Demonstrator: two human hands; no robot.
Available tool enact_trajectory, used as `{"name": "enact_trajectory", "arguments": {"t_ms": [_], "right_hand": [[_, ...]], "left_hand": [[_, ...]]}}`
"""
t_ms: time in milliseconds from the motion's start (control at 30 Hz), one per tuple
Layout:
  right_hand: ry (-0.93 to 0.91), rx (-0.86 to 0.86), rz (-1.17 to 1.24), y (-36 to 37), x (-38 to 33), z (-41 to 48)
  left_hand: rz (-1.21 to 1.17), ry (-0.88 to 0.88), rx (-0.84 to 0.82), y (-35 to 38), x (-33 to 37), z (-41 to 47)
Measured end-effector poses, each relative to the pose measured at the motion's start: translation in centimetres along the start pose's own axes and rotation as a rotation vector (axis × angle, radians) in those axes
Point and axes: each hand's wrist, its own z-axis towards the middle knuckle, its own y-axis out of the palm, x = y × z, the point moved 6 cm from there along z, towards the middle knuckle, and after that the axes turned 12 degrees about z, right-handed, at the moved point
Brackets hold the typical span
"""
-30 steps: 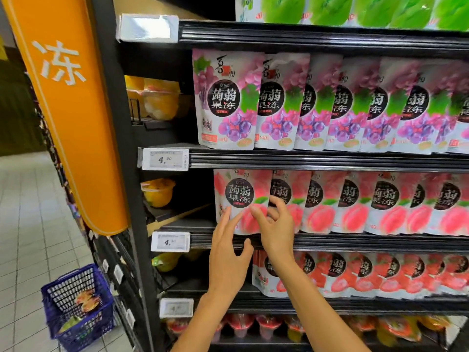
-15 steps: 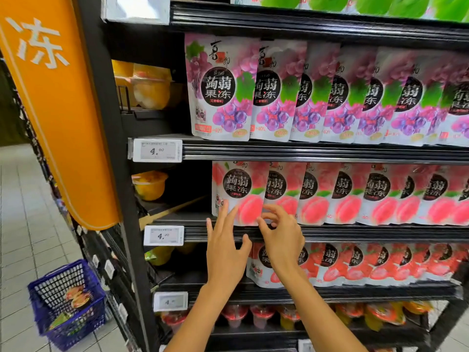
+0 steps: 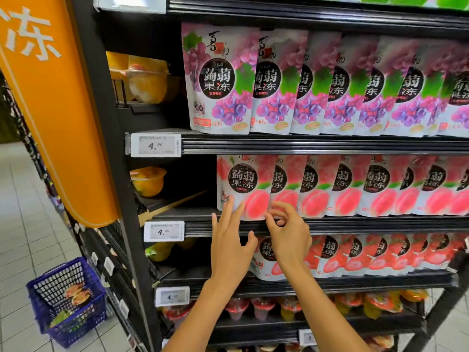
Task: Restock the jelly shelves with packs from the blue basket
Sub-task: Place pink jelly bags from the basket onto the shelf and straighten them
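Left hand, right hand lower on peach pack; right grip unclear

Jelly colours, shelf by shelf
Purple grape packs at 12 o'clock, pink peach packs centre, red packs at 4 — blue basket at 8, orange sign at 10.

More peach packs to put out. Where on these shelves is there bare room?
Bare shelf lies left of the first peach pack, up to the black upright; also left of the strawberry packs below. Rightward the rows overlap tightly, and left hand and right hand crowd the peach row's left end.
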Motion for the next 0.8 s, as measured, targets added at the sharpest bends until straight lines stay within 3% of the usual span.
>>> {"name": "enact_trajectory", "arguments": {"t_ms": [167, 267, 367, 633, 800], "right_hand": [[-0.075, 0.015, 0.068, -1.5, 1.3, -1.4], [-0.101, 0.034, 0.080, -3.3, 3.4, -3.6], [-0.013, -0.001, 0.049, -4.9, 7.6, -6.7], [0.495, -0.338, -0.075, -9.8, 24.8, -18.6], [0.725, -0.603, -0.138, -13.0, 34.5, -25.4]], "left_hand": [[-0.109, 0.077, 0.190, -1.1, 0.9, -1.7], [-0.241, 0.081, 0.167, 0.3, 0.7, -3.9], [-0.254, 0.042, 0.060, 4.1, -1.1, -7.2], [-0.301, -0.479, -0.396, 18.0, -9.0, -23.5], [-0.206, -0.808, -0.440, 24.2, -11.5, -34.2]]}}
